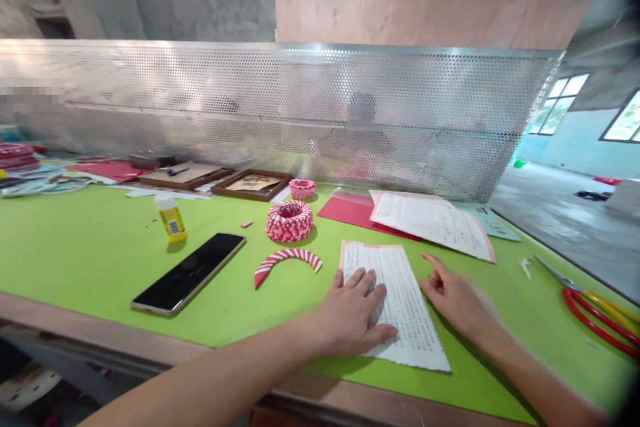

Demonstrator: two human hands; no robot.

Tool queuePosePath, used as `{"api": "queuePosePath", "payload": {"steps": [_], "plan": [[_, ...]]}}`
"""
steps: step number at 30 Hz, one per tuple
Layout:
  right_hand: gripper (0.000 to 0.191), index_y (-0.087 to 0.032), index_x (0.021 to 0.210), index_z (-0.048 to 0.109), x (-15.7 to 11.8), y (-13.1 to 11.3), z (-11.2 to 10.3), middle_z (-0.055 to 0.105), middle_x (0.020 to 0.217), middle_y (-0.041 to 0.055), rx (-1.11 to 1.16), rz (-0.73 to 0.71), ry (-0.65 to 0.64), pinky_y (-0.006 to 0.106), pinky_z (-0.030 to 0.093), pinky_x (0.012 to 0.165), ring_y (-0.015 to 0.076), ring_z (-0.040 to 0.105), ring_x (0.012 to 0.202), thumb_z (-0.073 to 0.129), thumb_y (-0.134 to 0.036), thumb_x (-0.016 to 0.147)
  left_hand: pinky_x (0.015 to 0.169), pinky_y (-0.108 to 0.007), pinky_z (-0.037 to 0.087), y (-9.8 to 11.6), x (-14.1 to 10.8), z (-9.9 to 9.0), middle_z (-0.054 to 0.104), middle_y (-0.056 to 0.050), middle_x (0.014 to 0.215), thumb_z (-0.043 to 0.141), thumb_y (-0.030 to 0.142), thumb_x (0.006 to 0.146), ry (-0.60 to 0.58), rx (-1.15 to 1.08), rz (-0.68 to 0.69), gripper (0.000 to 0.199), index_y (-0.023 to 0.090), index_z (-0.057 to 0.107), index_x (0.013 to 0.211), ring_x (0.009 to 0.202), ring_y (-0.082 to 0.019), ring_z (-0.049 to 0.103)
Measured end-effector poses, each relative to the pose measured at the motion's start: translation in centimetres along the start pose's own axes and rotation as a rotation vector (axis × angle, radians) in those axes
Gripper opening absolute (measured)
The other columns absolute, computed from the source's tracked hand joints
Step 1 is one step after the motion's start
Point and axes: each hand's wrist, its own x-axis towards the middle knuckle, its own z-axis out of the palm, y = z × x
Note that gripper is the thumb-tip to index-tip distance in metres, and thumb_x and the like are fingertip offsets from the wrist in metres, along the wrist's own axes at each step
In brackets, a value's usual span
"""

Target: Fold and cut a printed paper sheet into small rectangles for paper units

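My left hand [350, 317] lies with spread fingers on a printed sheet [407, 307] that has a torn lower edge. Just right of that sheet, my right hand [453, 293] hovers or rests by its edge, index finger stretched out, nothing visible in it. A curved red-and-white striped strip [289, 257] lies left of the sheet. Behind it sits a woven pink-and-white ring [289, 221], with a smaller pink ring [302, 188] farther back. More printed sheets [435, 220] overlap red paper [345, 213] beyond my hands.
A phone [190, 273] and a yellow glue stick [171, 219] are at the left. Scissors [595, 310] with red and yellow handles lie far right. Wooden frames [253, 184] stand near a perforated metal divider [300, 107]. The table's front edge [100, 327] runs below.
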Motion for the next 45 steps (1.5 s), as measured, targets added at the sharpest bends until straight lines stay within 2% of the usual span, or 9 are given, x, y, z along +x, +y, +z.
{"api": "queuePosePath", "payload": {"steps": [3, 6, 8, 10, 13, 21, 28, 37, 45], "plan": [[0.046, -0.017, 0.122, 0.039, -0.2, -0.5, -0.3, 0.058, 0.091, 0.0067, -0.033, -0.149, 0.061, 0.033, 0.043, 0.063, 0.0203, 0.055, 0.076, 0.036, -0.036, 0.08, 0.095, -0.056, 0.012, 0.3, -0.1, -0.1, 0.021, -0.016, 0.137, 0.018, 0.061, 0.078, 0.022, 0.031, 0.01, 0.069, 0.017, 0.024, 0.13, 0.125, -0.033, 0.015], [0.045, -0.017, 0.121, 0.042, -0.9, -1.6, -0.1, 0.049, 0.118, 0.0099, -0.054, -0.378, -0.053, 0.039, 0.035, 0.086, 0.0229, 0.044, 0.105, 0.035, -0.039, 0.082, 0.091, -0.057, 0.019, 0.5, 0.1, -0.5, 0.031, -0.017, 0.133, 0.025, 0.058, 0.078, 0.06, 0.084, 0.024, 0.062, 0.017, 0.032, 0.125, 0.12, -0.033, 0.025], [0.042, -0.021, 0.119, 0.045, -1.3, -2.1, 0.3, 0.046, 0.123, 0.0076, -0.125, -0.424, -0.15, 0.043, 0.029, 0.09, 0.0234, 0.039, 0.111, 0.031, -0.039, 0.084, 0.091, -0.055, 0.022, 0.5, 0.7, -0.9, 0.044, -0.014, 0.123, 0.03, 0.051, 0.08, 0.087, 0.119, 0.006, 0.05, 0.018, 0.041, 0.116, 0.114, -0.031, 0.036], [0.041, -0.023, 0.117, 0.046, -1.6, -2.4, 0.7, 0.047, 0.123, 0.0059, -0.175, -0.415, -0.185, 0.046, 0.028, 0.091, 0.023, 0.04, 0.111, 0.028, -0.039, 0.085, 0.092, -0.05, 0.025, 0.2, 1.7, -1.2, 0.051, -0.012, 0.114, 0.03, 0.043, 0.082, 0.114, 0.139, -0.032, 0.041, 0.017, 0.047, 0.109, 0.109, -0.027, 0.042], [0.041, -0.024, 0.119, 0.045, -1.6, -2.4, 1.0, 0.045, 0.124, 0.0049, -0.204, -0.403, -0.18, 0.046, 0.027, 0.091, 0.0222, 0.039, 0.112, 0.027, -0.039, 0.085, 0.092, -0.042, 0.028, -0.9, 3.2, -0.9, 0.048, -0.017, 0.116, 0.029, 0.042, 0.082, 0.144, 0.148, -0.097, 0.044, 0.011, 0.046, 0.109, 0.112, -0.027, 0.039], [0.043, -0.029, 0.121, 0.041, -1.3, -1.8, 1.5, 0.04, 0.129, 0.0014, -0.217, -0.371, -0.231, 0.05, 0.026, 0.093, 0.0226, 0.035, 0.116, 0.023, -0.045, 0.085, 0.097, -0.046, 0.02, -3.2, 4.0, 0.9, 0.028, -0.026, 0.131, 0.025, 0.059, 0.076, 0.182, 0.149, -0.22, 0.073, 0.003, 0.034, 0.122, 0.123, -0.035, 0.019], [0.045, -0.028, 0.123, 0.04, -1.2, -1.2, 1.9, 0.04, 0.129, 0.0024, -0.222, -0.382, -0.213, 0.047, 0.029, 0.093, 0.0233, 0.036, 0.116, 0.025, -0.045, 0.084, 0.099, -0.046, 0.014, -3.6, 4.2, 0.5, 0.025, -0.025, 0.133, 0.025, 0.068, 0.069, 0.155, 0.115, -0.248, 0.084, 0.005, 0.032, 0.124, 0.124, -0.034, 0.016], [0.044, -0.028, 0.121, 0.043, -1.2, -1.2, 2.0, 0.043, 0.127, 0.003, -0.204, -0.404, -0.18, 0.045, 0.03, 0.093, 0.0242, 0.037, 0.115, 0.029, -0.045, 0.084, 0.098, -0.048, 0.013, -3.5, 4.2, 0.1, 0.027, -0.023, 0.133, 0.025, 0.069, 0.068, 0.137, 0.114, -0.249, 0.085, 0.005, 0.031, 0.124, 0.123, -0.034, 0.018], [0.045, -0.028, 0.122, 0.041, -1.2, -1.3, 1.9, 0.041, 0.128, 0.0027, -0.212, -0.389, -0.193, 0.046, 0.028, 0.094, 0.0224, 0.036, 0.116, 0.026, -0.046, 0.084, 0.097, -0.05, 0.012, -3.3, 4.0, -0.1, 0.025, -0.023, 0.133, 0.023, 0.071, 0.068, 0.194, 0.125, -0.257, 0.086, 0.008, 0.029, 0.126, 0.124, -0.035, 0.015]]}}
